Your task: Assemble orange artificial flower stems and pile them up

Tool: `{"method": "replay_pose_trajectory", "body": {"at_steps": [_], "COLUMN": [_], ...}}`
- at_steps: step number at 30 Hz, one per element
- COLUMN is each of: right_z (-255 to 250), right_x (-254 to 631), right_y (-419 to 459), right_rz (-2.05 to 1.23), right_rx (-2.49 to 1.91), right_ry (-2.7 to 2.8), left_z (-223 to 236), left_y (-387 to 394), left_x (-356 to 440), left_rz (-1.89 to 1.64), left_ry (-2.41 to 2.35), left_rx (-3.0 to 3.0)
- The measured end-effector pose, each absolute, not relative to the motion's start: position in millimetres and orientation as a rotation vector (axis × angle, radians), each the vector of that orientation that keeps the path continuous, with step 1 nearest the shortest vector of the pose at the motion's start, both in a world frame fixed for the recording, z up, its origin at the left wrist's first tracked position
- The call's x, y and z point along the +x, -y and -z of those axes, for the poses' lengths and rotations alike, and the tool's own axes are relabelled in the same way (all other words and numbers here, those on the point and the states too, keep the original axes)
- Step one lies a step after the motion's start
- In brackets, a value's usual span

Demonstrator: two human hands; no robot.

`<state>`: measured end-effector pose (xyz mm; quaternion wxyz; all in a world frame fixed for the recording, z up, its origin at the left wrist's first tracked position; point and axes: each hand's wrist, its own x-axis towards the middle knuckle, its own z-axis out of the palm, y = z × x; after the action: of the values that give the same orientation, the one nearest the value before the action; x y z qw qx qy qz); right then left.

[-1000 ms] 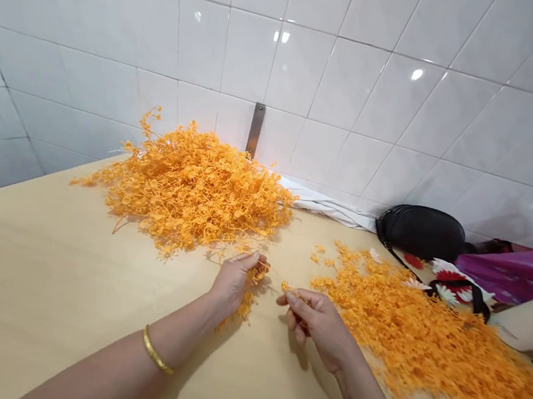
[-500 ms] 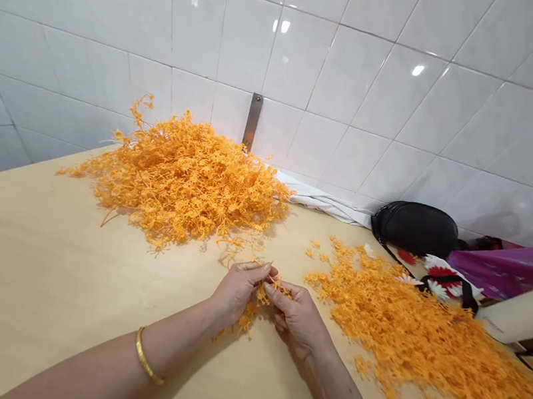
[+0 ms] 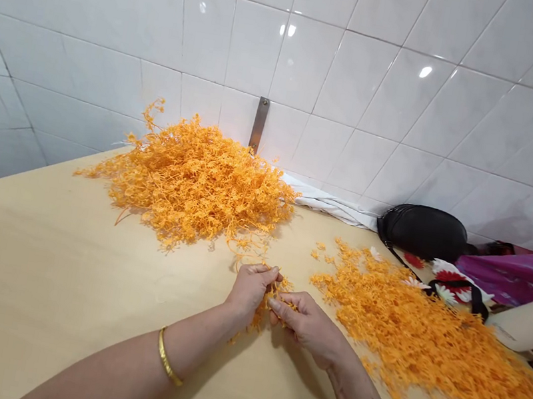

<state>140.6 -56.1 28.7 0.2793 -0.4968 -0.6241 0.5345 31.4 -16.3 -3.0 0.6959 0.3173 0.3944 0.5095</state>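
Both of my hands meet over the pale wooden table top (image 3: 57, 274), just in front of a large heap of orange artificial flower sprigs (image 3: 192, 188). My left hand (image 3: 249, 291), with a gold bangle (image 3: 169, 359) on its wrist, pinches a small tangle of orange sprigs (image 3: 262, 310). My right hand (image 3: 302, 323) holds the same tangle between thumb and fingers. A second, looser spread of orange sprigs (image 3: 425, 346) lies to the right of my right hand, without touching it.
White glazed tiles (image 3: 347, 71) form the wall behind the table, with a metal strip (image 3: 259, 124) fixed upright on them. Along the back right lie a white cloth (image 3: 331, 204), a black bag (image 3: 421, 231), floral fabric (image 3: 450, 282) and a purple cloth (image 3: 517, 274).
My hands, apart a second ago, have come together on the orange tangle and shifted slightly right. The camera view has moved a little; the heaps look unchanged.
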Motion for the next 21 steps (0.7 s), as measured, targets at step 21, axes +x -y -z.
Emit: {"method": "replay_pose_trajectory", "body": {"at_steps": [21], "right_z": [-11.6], "right_x": [131.7], "right_y": [47.8], "right_rz": [-1.489], "right_rx": [-1.231], "right_ry": [1.044], "left_z": [-2.8], "left_y": [2.1], "left_x": [13.1], "left_rz": [-1.123], "left_ry": [-0.690], "left_rx": [0.553]}}
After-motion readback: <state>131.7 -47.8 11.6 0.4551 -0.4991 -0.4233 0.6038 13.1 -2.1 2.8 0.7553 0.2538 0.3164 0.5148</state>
